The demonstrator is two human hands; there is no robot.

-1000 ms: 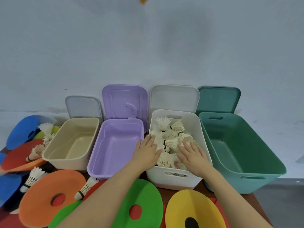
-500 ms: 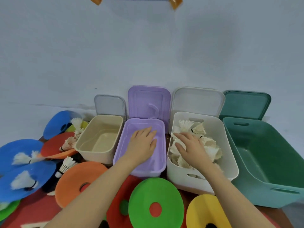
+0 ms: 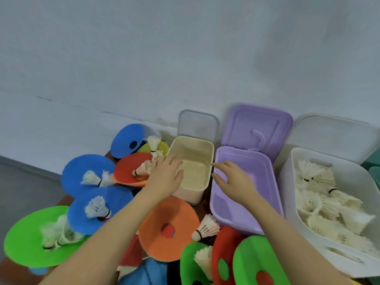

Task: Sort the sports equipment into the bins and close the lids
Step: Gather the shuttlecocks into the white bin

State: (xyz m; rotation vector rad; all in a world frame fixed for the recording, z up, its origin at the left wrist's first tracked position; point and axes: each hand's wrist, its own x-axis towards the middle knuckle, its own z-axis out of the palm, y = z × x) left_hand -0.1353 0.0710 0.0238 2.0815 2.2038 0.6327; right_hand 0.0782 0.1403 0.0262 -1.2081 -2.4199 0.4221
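My left hand [image 3: 165, 177] hovers with loose fingers over the left rim of the cream bin [image 3: 202, 153], close to shuttlecocks [image 3: 144, 168] lying on a red disc [image 3: 128, 171]. My right hand [image 3: 234, 179] is spread over the empty purple bin [image 3: 265, 171] and holds nothing. The white bin [image 3: 292, 182] at the right is full of shuttlecocks [image 3: 327, 200]. Blue discs [image 3: 88, 173], a green disc [image 3: 26, 239] and an orange disc [image 3: 166, 227] carry more shuttlecocks; one shuttlecock [image 3: 205, 229] lies by the orange disc.
Open lids stand behind the bins: grey [image 3: 197, 124], purple [image 3: 257, 128], white [image 3: 337, 132]. A green bin edge [image 3: 374, 171] shows far right. More green and red discs [image 3: 253, 262] crowd the near edge. A pale wall rises behind.
Both hands have left the white bin and swung left: the left from the purple bin to the cream bin's rim, the right from the shuttlecocks to over the purple bin. The view turned left.
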